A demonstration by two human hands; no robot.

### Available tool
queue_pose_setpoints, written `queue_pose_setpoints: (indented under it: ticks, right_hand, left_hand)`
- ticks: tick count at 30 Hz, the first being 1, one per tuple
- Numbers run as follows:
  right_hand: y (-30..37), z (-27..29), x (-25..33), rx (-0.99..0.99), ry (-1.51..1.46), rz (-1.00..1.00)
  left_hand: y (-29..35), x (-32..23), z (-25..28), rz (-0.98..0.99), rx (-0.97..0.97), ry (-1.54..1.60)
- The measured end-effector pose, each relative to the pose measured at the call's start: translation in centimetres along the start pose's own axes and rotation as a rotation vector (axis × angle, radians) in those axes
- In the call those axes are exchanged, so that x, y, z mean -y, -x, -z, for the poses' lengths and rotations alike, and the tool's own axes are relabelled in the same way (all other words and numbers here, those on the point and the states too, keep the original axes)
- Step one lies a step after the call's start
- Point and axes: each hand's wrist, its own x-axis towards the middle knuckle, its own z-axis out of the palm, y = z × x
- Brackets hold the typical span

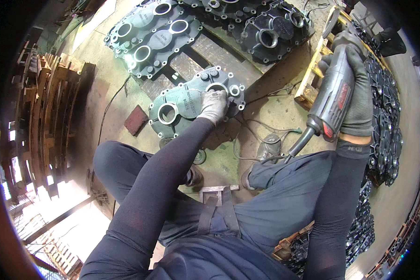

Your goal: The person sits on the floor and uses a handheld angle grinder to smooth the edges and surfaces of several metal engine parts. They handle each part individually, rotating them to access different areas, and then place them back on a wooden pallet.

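A green-grey cast metal cover (185,103) with round bores and bolt holes around its edge lies in front of me, partly over the wooden pallet. My left hand (214,105), in a light grey glove, is closed at the right-hand bore, fingers hooked over its ring; the fingertips are hidden. Raised at the right, an angle grinder (332,95) is gripped by my right hand (360,93) in a dark glove. Its head and disc point up and away, apart from the cover, and its cord hangs toward my knee.
More covers (159,39) and darker castings (273,35) sit on the pallet (217,53) ahead. A reddish-brown pad (136,120) lies on the floor. Loose cable (261,123) runs near my shoe. Wooden pallets (56,116) are stacked left; black castings (382,121) are piled right, with a person (388,39) beyond.
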Motion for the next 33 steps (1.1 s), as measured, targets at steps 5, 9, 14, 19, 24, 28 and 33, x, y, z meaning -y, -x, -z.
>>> queue_pose_setpoints:
  ticks: [5, 9, 14, 19, 24, 28, 33]
  right_hand:
    - [0.7, 0.2, -0.7, 0.012, -0.071, -0.112]
    - [1.7, -0.4, -0.8, -0.037, -0.039, -0.138]
    - [1.9, -0.2, -1.6, -0.053, 0.032, -0.121]
    - [1.7, -0.5, -1.6, -0.039, 0.042, -0.118]
    - [1.9, -0.3, -1.7, -0.041, 0.101, -0.126]
    - [2.0, -0.7, -2.0, -0.031, 0.141, -0.111]
    - [3.0, -0.3, -3.4, -0.002, 0.258, -0.142]
  left_hand:
    - [1.3, -4.6, -0.9, 0.170, -0.109, -0.016]
    - [1.3, -5.0, -2.2, 0.214, -0.181, -0.046]
    - [-0.1, -5.3, -1.4, 0.278, -0.066, -0.054]
    - [-0.6, -5.2, -1.8, 0.329, -0.069, -0.112]
    - [-0.4, -5.3, -1.7, 0.300, -0.013, -0.114]
    - [-0.3, -3.8, -2.5, 0.234, -0.059, -0.110]
    - [0.4, -2.8, -1.1, 0.092, -0.036, -0.071]
